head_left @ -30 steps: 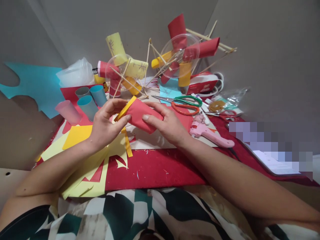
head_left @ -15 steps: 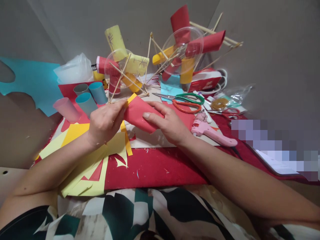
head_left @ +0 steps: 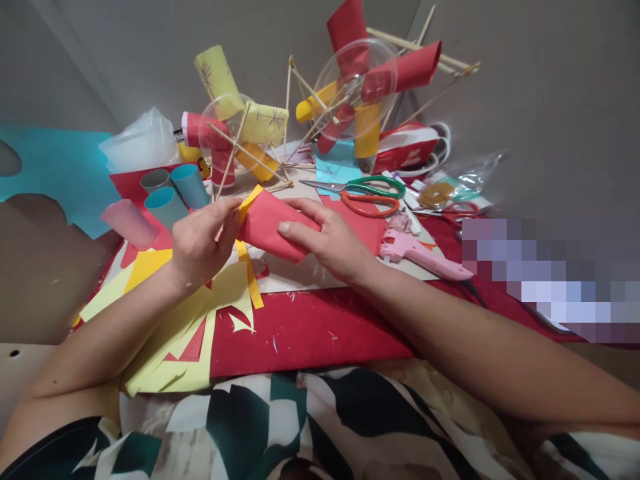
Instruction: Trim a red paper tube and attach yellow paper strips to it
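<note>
A red paper tube (head_left: 273,223), somewhat flattened, is held in the air over the white board, with a yellow paper strip (head_left: 251,201) along its left end. My right hand (head_left: 327,237) is closed around the tube's right part, thumb on the near face and fingers behind. At the left end, my left hand (head_left: 203,233) pinches the yellow strip against the rim; its fingertips are partly hidden. Below the hands, a loose yellow strip (head_left: 254,287) hangs over the board's near edge. Several yellow paper sheets (head_left: 175,340) lie under my left forearm.
Behind stand two stick-and-paper-tube pinwheels (head_left: 235,143) (head_left: 357,87). Scissors (head_left: 370,193) and a pink glue gun (head_left: 425,257) lie right of the hands. Blue tubes (head_left: 167,207) and a pink tube (head_left: 127,223) are at left. A phone (head_left: 550,320), partly blurred out, lies far right.
The view has shifted slightly, so most things sit a little further left. The yellow strip now shows more along the tube's left rim, with my left fingers lower on it. Both hands keep their hold.
</note>
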`<action>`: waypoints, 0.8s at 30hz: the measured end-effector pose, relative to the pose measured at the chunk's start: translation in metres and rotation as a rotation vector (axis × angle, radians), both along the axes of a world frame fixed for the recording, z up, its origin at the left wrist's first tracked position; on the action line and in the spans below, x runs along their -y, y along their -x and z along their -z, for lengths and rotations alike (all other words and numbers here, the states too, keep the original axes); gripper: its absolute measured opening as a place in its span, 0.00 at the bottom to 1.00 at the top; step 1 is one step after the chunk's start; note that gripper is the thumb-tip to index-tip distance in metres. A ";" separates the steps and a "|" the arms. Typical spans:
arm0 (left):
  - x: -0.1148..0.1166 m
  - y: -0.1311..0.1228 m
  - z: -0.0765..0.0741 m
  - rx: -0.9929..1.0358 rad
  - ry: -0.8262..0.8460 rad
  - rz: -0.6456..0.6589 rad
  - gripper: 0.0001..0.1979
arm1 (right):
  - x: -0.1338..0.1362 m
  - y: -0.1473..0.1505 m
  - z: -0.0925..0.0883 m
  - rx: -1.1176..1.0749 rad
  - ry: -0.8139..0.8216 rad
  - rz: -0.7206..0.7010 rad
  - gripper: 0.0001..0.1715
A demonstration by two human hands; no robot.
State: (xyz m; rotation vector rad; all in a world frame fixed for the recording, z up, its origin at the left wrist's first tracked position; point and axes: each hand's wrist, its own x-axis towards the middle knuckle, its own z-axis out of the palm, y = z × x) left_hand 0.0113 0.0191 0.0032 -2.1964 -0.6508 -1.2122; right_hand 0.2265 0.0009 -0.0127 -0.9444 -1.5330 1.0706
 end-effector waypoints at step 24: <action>-0.011 0.009 -0.006 -0.101 0.006 0.138 0.21 | -0.001 -0.003 0.001 -0.025 0.019 -0.026 0.27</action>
